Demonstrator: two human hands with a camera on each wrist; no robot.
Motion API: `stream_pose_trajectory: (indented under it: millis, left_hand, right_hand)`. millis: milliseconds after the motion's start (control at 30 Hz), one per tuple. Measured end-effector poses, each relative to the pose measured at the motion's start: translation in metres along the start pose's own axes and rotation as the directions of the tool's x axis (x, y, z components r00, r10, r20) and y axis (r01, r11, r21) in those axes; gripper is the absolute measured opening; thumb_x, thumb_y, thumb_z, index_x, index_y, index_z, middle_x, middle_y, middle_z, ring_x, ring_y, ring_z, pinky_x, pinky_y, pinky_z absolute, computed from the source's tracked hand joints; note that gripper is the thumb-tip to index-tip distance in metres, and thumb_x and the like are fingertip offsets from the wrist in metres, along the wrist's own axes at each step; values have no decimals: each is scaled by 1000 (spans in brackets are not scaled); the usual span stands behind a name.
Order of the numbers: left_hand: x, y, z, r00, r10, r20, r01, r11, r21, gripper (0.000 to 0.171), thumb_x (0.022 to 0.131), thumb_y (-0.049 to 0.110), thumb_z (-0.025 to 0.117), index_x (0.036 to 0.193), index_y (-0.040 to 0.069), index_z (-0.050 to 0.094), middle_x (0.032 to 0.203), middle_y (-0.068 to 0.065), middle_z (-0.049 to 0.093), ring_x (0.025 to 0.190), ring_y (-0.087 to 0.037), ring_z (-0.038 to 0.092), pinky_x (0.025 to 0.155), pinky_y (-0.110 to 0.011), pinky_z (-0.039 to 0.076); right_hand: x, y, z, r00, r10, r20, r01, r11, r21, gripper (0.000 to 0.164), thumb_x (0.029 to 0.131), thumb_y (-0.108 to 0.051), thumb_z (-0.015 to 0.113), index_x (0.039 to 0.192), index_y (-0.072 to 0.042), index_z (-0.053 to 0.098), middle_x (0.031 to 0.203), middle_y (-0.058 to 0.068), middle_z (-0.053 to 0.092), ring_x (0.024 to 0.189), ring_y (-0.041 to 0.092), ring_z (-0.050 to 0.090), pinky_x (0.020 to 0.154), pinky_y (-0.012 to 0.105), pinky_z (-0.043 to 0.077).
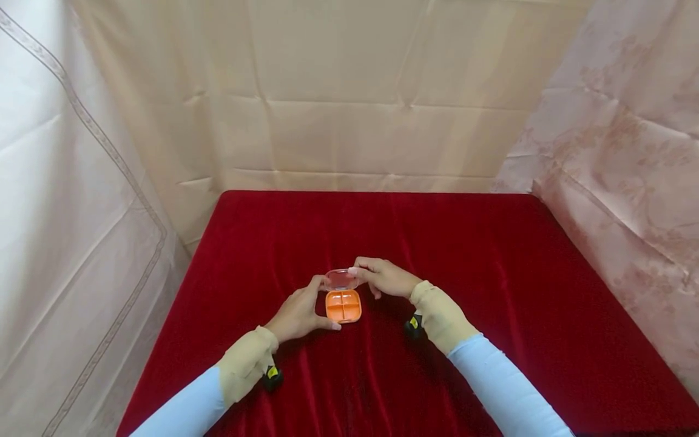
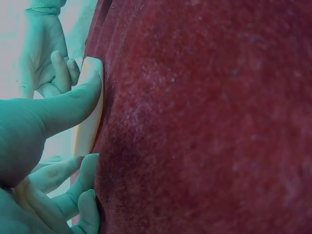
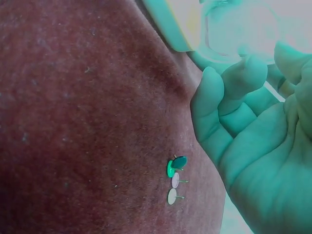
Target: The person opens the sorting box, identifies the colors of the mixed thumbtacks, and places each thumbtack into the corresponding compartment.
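Observation:
A small orange pill box (image 1: 343,305) lies on the red cloth, its clear hinged lid (image 1: 341,279) raised at the far side. Its divided compartments look bare. My left hand (image 1: 299,312) grips the box from the left, thumb on the near edge and fingers by the far left corner. In the left wrist view that thumb presses the side of the box (image 2: 89,124). My right hand (image 1: 386,277) pinches the lid's right edge between thumb and fingers. Below the right hand (image 3: 258,136), several thumbtacks (image 3: 172,196) lie on the cloth; the head view does not show them.
Red velvety cloth (image 1: 464,243) covers the table, which has a far edge near the beige curtain (image 1: 355,133). Pale drapes hang at the left (image 1: 98,243) and at the right (image 1: 617,170).

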State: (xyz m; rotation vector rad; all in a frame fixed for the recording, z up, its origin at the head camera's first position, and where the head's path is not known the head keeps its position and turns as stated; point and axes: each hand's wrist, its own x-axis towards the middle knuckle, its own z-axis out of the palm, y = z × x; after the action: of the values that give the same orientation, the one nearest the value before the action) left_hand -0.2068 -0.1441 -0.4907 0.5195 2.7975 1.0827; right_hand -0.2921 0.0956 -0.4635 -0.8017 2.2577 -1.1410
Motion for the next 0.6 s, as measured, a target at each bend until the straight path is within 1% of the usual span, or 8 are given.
stream_pose_trajectory:
  millis: [167,200,267,333,400,467,500,600]
  left_hand:
    - [0,2,2,1000,-13,1,13,1000,-5,92,62,41,89,135,15,40,130,-5,58,117,-24,56,92,-41,44]
    - [0,3,2,1000,-11,4,11,1000,-7,92,62,41,89,135,15,40,130,-5,59,117,-24,56,93,-41,44]
    - [1,1,3,1000,0,4,0,1000,-16,91,63,41,89,135,15,40,129,-4,59,118,-24,56,94,-41,43]
    - [0,-1,3,1000,12,-3,-12,999,-34,90,63,40,89,134,14,40,128,-3,60,118,-23,56,95,-41,43]
    - [0,-3,2,1000,25,-9,-25,998,-56,89,63,39,90,132,13,41,127,-2,61,116,-21,57,96,-39,42]
    - [0,-4,0,1000,31,2,-30,996,-83,88,63,39,90,132,12,40,127,-2,61,95,-17,62,87,-35,46]
    - [0,-4,-2,1000,24,14,-22,995,-95,89,64,39,90,132,12,40,127,-1,61,85,-14,61,81,-32,47]
    - [0,-3,-6,999,2,47,4,992,-124,85,67,40,88,131,11,39,130,-1,59,62,-11,50,63,-27,46]
  right_hand:
    - [-5,0,1,999,32,-4,-32,999,-6,42,103,-48,41,102,-9,56,101,-3,71,54,19,50,56,31,44]
    - [-7,0,1,999,34,-7,-34,999,-12,41,103,-49,42,104,-10,57,99,-1,71,54,19,51,56,31,45]
    - [-11,0,0,999,31,-24,-32,998,-46,40,101,-51,44,109,-16,61,94,3,69,55,19,53,57,32,45]
    - [-17,0,-3,998,25,-65,-30,996,-85,39,99,-54,46,115,-23,63,87,9,65,56,19,55,58,33,46]
    - [-28,1,-8,990,15,-138,-32,992,-122,39,98,-55,48,119,-26,64,86,10,64,58,20,56,59,34,47]
    - [-41,4,-16,976,17,-219,-47,990,-135,39,98,-52,51,120,-23,65,90,7,66,63,21,58,60,33,49]
    - [-49,6,-20,967,18,-253,-54,989,-136,37,98,-49,53,118,-21,66,92,5,67,66,23,60,61,33,49]
    - [-72,18,-31,943,48,-329,-97,986,-134,26,98,-35,60,111,-15,69,98,-3,68,75,26,62,62,32,51]
